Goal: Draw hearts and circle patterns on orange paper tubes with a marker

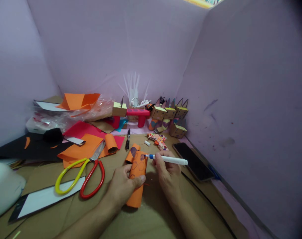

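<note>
An orange paper-covered tube [138, 169] lies tilted in my left hand [123, 182], whose thumb presses along its side. Dark outlined rounds are drawn on it, and one near the top is filled in purple. My right hand [169, 176] pinches a white marker [172, 160]. Its blue-collared tip touches or nearly touches the tube's upper right. Behind the held tube is a second short orange tube [130, 156] with a purple spot. The marker's white cap [147, 143] rests on the cardboard just beyond.
Scissors [93, 161] with yellow and red handles lie left, near orange paper [78, 149] and another orange tube [111, 143]. A black pen [127, 139] lies ahead. Right are a phone [193, 161] and a black cable [208, 200]. Cardboard animal heads [159, 113] stand at the back.
</note>
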`<action>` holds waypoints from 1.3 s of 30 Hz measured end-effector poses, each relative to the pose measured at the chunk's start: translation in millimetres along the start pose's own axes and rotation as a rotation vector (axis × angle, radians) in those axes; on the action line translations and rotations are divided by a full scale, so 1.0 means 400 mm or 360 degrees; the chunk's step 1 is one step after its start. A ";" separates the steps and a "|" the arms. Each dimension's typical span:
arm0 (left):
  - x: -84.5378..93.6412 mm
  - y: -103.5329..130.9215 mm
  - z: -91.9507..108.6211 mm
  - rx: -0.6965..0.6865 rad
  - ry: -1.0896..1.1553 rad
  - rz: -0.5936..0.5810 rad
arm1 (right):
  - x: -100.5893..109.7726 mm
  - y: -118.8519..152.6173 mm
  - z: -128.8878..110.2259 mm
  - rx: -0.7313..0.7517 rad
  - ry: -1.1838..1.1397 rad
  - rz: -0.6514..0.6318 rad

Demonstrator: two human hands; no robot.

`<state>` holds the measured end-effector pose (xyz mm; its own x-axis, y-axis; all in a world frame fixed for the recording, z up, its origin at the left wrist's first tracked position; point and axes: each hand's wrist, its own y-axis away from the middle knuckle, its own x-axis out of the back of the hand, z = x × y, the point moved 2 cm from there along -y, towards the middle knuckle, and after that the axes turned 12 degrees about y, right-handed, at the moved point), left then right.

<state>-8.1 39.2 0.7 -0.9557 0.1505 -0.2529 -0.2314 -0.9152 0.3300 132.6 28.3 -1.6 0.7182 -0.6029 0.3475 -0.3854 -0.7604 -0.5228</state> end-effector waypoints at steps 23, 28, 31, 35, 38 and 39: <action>-0.001 0.004 0.004 0.0006 -0.0035 -0.0010 | -0.003 0.000 -0.009 -0.0021 0.0030 -0.0033; 0.001 -0.002 -0.002 0.0009 -0.0019 -0.0029 | -0.001 0.001 -0.005 -0.0043 0.0008 -0.0049; 0.003 -0.002 -0.002 -0.0006 -0.0017 -0.0044 | 0.000 0.003 -0.005 -0.0060 0.0001 -0.0051; 0.003 0.003 -0.002 -0.0005 -0.0016 -0.0053 | 0.000 0.010 0.000 -0.0086 0.0002 -0.0058; 0.003 0.002 -0.001 -0.0006 -0.0027 -0.0034 | 0.000 0.014 0.000 -0.0087 0.0012 -0.0088; 0.003 0.001 -0.001 -0.0007 -0.0026 -0.0028 | 0.001 0.015 -0.001 -0.0083 0.0006 -0.0090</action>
<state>-9.4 38.8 0.3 -0.9544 0.1724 -0.2439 -0.2473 -0.9141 0.3214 130.4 23.6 -4.2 0.7377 -0.5594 0.3780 -0.3741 -0.8047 -0.4610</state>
